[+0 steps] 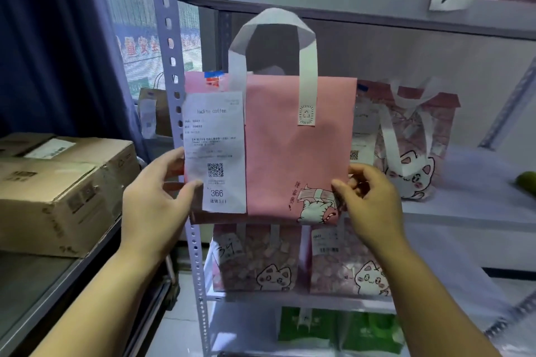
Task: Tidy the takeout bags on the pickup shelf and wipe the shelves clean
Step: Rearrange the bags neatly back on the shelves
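Bag, pink (290,159), non-woven, with a cat drawing at its lower right corner and two white loop handles (307,66) standing upright. It is held upright between both hands, in front of the left front post (174,81) of the shelf unit and level with the middle shelf (464,211).

Receipt (216,151), white, printed "luckin coffee", with a QR code and the number 366. It is fixed to the left half of the bag's face and taped at the top.

Left hand (156,197): grasps the bag's lower left edge, with the thumb pressed on the receipt's lower left corner and the fingers behind the bag.

Right hand (368,203): pinches the bag's lower right edge, thumb in front near the cat drawing, curled fingers behind.

Second cat bag (412,159): stands on the middle shelf, behind and to the right of the held bag, near the right hand.

Green object (526,182): at the right end of the middle shelf, too blurred to name.

Two cat bags (255,264) (351,266): side by side at the front left of the lower shelf, directly below the held bag.

Green bags (339,330): on the bottom shelf.

Cardboard boxes (58,191): on the neighbouring shelf, left of the post, just beside the left hand.
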{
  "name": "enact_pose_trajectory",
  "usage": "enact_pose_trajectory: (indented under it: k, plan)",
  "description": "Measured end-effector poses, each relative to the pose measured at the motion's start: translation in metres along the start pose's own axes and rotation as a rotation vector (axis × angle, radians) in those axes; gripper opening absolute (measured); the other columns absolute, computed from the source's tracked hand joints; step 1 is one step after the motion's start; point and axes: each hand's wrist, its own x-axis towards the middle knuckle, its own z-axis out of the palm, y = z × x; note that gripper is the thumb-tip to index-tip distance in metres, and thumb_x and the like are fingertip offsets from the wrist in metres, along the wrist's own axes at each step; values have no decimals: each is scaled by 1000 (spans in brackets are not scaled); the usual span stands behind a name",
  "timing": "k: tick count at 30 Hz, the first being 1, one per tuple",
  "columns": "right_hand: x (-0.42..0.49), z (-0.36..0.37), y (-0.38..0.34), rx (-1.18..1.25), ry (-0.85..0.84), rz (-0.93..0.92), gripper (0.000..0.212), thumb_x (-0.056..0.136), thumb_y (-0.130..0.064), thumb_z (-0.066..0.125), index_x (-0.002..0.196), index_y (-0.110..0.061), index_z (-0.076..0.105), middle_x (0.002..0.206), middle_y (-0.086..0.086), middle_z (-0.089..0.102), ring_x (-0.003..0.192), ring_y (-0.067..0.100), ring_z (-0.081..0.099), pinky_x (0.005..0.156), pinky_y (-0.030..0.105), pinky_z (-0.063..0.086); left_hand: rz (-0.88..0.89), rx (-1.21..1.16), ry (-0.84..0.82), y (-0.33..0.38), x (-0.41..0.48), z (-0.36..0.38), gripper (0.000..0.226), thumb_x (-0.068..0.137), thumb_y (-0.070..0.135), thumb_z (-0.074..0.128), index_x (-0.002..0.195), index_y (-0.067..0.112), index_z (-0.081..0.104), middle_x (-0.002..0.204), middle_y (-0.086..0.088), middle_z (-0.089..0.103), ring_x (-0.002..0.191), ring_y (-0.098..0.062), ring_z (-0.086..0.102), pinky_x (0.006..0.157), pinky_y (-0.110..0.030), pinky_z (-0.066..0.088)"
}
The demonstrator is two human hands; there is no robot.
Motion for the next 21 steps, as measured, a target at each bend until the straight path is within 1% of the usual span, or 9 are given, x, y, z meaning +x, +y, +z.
enact_pose_trajectory:
  k: [2, 5, 7, 9, 12, 14, 16, 18, 21]
  plan:
    - [-10, -8, -1, 5, 6, -12, 17, 82, -16, 69, 91, -26, 58, 79, 2, 56, 72, 16, 54, 67, 26, 47, 1, -11, 1, 7, -9, -6, 51, 73, 7, 75, 118, 25, 60, 102, 11, 67, 86, 3, 63, 73, 4, 39]
    - [-25, -23, -1, 39, -9, -21, 20, 81, -15, 69, 91, -28, 57, 81, 3, 57, 72, 12, 54, 66, 19, 44, 27, -29, 9, 24, -28, -17, 55, 71, 6, 76, 117, 31, 59, 101, 20, 65, 84, 8, 62, 73, 1, 42]
    - [-35, -34, 1, 53, -52, -22, 18, 82, -15, 69, 93, -25, 58, 81, 1, 56, 73, 9, 54, 66, 14, 43, 30, -27, 9, 35, -43, -24, 57, 71, 6, 76, 117, 35, 58, 101, 18, 67, 83, 5, 63, 74, -3, 46]
    - [-46, -47, 4, 56, -101, -38, 16, 82, -16, 68, 93, -22, 58, 81, -2, 55, 72, 5, 52, 63, 10, 44, 13, -19, 21, 48, -61, -31, 59, 70, 7, 76, 118, 36, 58, 101, 18, 67, 82, 1, 65, 74, -9, 50]
    - [-66, -72, 8, 65, -168, -71, 17, 82, -17, 67, 88, -28, 55, 80, -3, 56, 70, 5, 52, 60, 10, 45, 0, 14, 43, 70, -95, -38, 65, 68, 10, 79, 114, 50, 55, 101, 22, 65, 84, -1, 65, 75, -14, 52]
    - [-80, -91, 14, 41, -212, -90, 21, 82, -18, 67, 84, -32, 52, 80, -5, 56, 70, 6, 53, 59, 11, 44, -10, 30, 41, 84, -121, -39, 69, 68, 12, 79, 111, 56, 50, 102, 19, 65, 87, -5, 66, 76, -19, 54]
    - [-96, -112, 24, 6, -241, -96, 22, 82, -20, 68, 82, -34, 51, 80, -4, 57, 71, 8, 54, 59, 12, 42, -35, 37, 23, 96, -148, -38, 71, 68, 12, 80, 112, 57, 48, 104, 13, 67, 89, -8, 66, 75, -20, 54]
    - [-113, -134, 35, -12, -253, -91, 18, 81, -20, 70, 85, -29, 54, 82, -3, 58, 72, 9, 54, 63, 14, 42, -62, 19, -4, 109, -176, -34, 72, 68, 10, 79, 113, 57, 48, 103, 11, 67, 89, -8, 65, 72, -17, 55]
    - [-138, -168, 53, -54, -253, -50, 19, 79, -19, 72, 89, -25, 57, 83, -7, 57, 74, 4, 53, 63, 11, 39, -107, 16, -83, 126, -214, -20, 72, 67, 7, 79, 120, 46, 51, 100, 8, 67, 85, -7, 64, 67, -12, 53]
